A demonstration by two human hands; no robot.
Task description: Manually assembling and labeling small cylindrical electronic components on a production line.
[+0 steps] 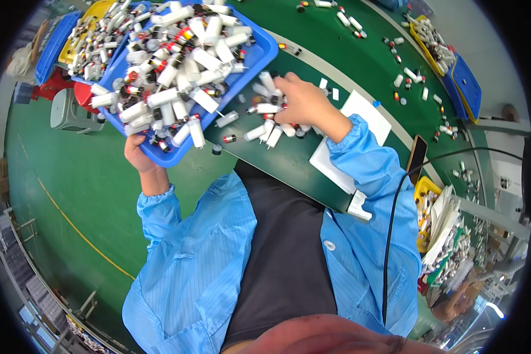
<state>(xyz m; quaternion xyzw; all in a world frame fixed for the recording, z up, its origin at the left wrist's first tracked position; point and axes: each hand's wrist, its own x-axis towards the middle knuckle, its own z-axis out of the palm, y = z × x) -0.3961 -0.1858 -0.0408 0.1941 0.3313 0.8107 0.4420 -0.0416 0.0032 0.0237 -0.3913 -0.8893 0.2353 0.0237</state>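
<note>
My left hand (137,154) grips the lower-left corner of a blue plastic tray (264,48). The tray, tilted over the table edge, is heaped with white plastic cylinders (206,59), some with thin tips, and small black, red and yellow pieces. To its right, my right hand (307,105) curls over a loose pile of the same white cylinders (271,133) on the green tabletop. Its fingers close round several of them, with the fingertips partly hidden among the parts. Between tray and pile lie a red-and-black piece (229,138) and a black cap (217,149).
A white board (369,121) lies under my right forearm, beside a phone (417,154). A green belt (374,56) with scattered parts runs beyond. More trays stand at the far left, including a yellow one (94,12). A grey stool (68,110) stands on the floor; a black cable (389,236) crosses my right sleeve.
</note>
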